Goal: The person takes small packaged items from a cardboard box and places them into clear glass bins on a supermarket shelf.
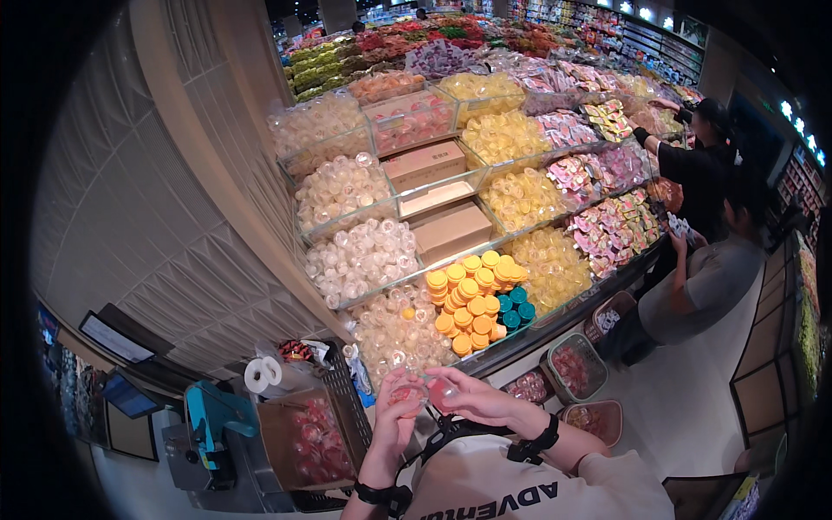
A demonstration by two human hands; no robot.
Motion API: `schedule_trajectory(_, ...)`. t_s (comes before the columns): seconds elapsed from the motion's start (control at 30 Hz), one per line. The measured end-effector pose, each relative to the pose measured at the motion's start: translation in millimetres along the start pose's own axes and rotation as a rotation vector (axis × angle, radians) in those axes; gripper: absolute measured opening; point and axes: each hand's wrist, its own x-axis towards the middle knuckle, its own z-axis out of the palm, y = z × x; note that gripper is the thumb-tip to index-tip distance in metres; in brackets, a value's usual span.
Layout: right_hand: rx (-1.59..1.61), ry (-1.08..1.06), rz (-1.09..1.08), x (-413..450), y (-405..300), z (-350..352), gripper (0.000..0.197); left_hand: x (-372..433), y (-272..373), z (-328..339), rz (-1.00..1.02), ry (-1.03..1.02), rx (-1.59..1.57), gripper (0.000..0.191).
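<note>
Close in front of my body, my left hand (pixel 390 419) holds a clear round jelly cup (pixel 411 395) with pinkish-red contents. A second small red-pink cup (pixel 442 392) is in my right hand (pixel 481 398), held right beside the first. Beyond my hands, pale wrapped jelly cups (pixel 396 325) fill the nearest bin. To my lower left, an opened cardboard box (pixel 276 448) contains more red-pink cups (pixel 318 439).
Stepped clear-walled bins hold yellow cups (pixel 552 263) and orange-lidded jars (pixel 465 312). Brown cartons (pixel 452 229) occupy the middle column. Two people (pixel 702 292) stand at right near baskets (pixel 577 367). At left are a teal machine (pixel 218 422) and plastic bag rolls (pixel 263 374).
</note>
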Motion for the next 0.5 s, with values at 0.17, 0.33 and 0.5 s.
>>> schedule_trajectory(0.17,0.145,0.039,-0.049,9,-5,-2,0.066,6,5,8,-0.097,0.034,-0.025,0.063)
schedule_trajectory(0.33,-0.12,0.086,-0.114,18,-24,-12,0.045,21,21,30,-0.108,0.039,0.244,0.043)
schedule_trajectory(0.5,-0.236,0.097,0.008,28,-102,-26,0.034,67,61,63,-0.069,0.021,0.364,0.029)
